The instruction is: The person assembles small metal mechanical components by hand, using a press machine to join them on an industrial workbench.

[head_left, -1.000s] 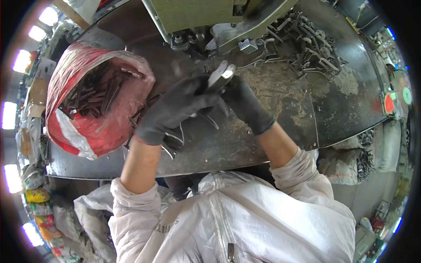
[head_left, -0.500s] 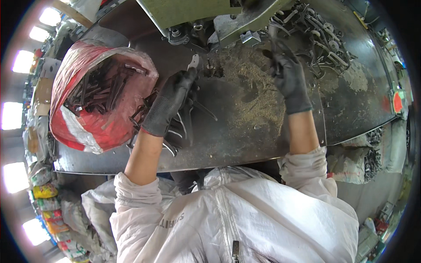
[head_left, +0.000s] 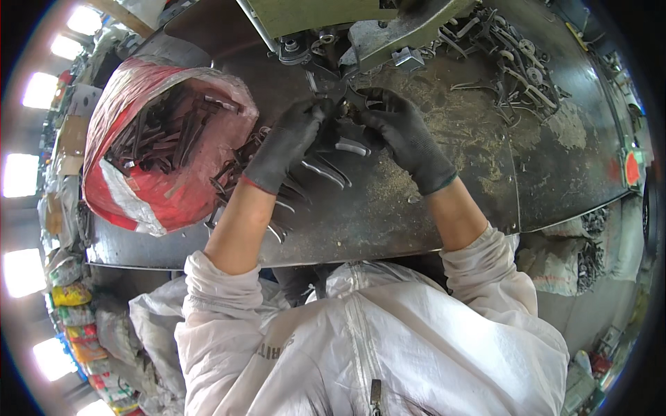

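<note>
Both my hands wear dark gloves and meet just below the machine's front edge. My left hand is closed, its fingertips pinched together around a metal handle piece that they mostly hide. Close beside it, my right hand has thumb and fingers curled inward on something small and brownish that I cannot make out. A curved silver-edged handle piece shows beneath the fingertips. More curved metal handles lie beside and under my left wrist.
Ahead stands a green machine with a metal block at its lower edge. A red and white sack of dark metal strips sits left. Many curved metal parts lie heaped at far right. Yellowish dust covers part of the metal table.
My right hand has come left and nearer from the heap side to meet my left hand. My left hand has shifted slightly right, and the handle end it showed is now hidden.
</note>
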Available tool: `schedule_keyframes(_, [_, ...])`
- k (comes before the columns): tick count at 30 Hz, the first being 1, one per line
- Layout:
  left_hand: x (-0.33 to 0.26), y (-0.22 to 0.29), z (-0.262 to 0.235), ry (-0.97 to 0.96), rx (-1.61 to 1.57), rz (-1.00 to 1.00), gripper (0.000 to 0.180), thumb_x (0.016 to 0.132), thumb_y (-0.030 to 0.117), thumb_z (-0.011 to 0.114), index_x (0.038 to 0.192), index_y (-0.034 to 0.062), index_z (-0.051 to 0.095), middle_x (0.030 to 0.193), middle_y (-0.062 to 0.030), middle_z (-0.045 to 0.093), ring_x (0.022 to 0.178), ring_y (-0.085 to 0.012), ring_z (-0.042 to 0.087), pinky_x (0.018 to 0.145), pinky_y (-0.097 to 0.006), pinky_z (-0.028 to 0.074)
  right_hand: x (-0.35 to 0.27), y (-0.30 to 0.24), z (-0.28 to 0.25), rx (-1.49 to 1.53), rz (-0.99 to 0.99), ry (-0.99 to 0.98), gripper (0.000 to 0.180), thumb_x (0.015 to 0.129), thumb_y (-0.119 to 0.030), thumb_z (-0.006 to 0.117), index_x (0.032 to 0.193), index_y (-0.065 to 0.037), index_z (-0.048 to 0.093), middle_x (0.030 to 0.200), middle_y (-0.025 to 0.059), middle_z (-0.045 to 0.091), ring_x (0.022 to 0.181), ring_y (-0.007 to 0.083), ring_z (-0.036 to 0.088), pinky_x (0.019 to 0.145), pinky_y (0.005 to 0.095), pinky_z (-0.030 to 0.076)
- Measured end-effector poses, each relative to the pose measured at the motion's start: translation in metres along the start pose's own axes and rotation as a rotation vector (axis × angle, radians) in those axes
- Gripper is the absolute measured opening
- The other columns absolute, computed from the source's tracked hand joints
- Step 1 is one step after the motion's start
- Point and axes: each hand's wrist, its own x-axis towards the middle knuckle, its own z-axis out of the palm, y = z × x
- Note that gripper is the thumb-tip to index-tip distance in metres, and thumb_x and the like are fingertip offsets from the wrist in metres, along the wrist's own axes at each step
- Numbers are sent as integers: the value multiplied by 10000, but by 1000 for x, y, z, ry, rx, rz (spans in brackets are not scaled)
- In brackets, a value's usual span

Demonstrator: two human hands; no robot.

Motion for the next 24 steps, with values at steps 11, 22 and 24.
schedule_keyframes(11, [-15,-30,-142,556,1301,261,298,1012,236,592,1192,25,703,1152,-214,729,1053,-387,712,923,-445,555,9,29,-16,4,75,-38,469,978,-37,618,1437,6,531,989,88,715,709,104,656,621,248,558])
schedule_keyframes(22, [-43,-129,-238,671,1192,-301,392,955,342,645,1152,5,682,1137,-292,710,1100,-479,676,933,-550,539,-17,-14,4,-80,109,-49,478,1000,-67,647,1455,8,520,1044,111,736,708,87,661,603,237,561])
schedule_keyframes(24, [-38,-124,-234,687,1169,-253,377,952,324,644,1138,-2,676,1138,-301,703,1100,-483,673,925,-557,534,-22,-10,3,-93,91,-41,521,993,-73,652,1477,28,488,1026,104,745,696,80,652,597,234,539])
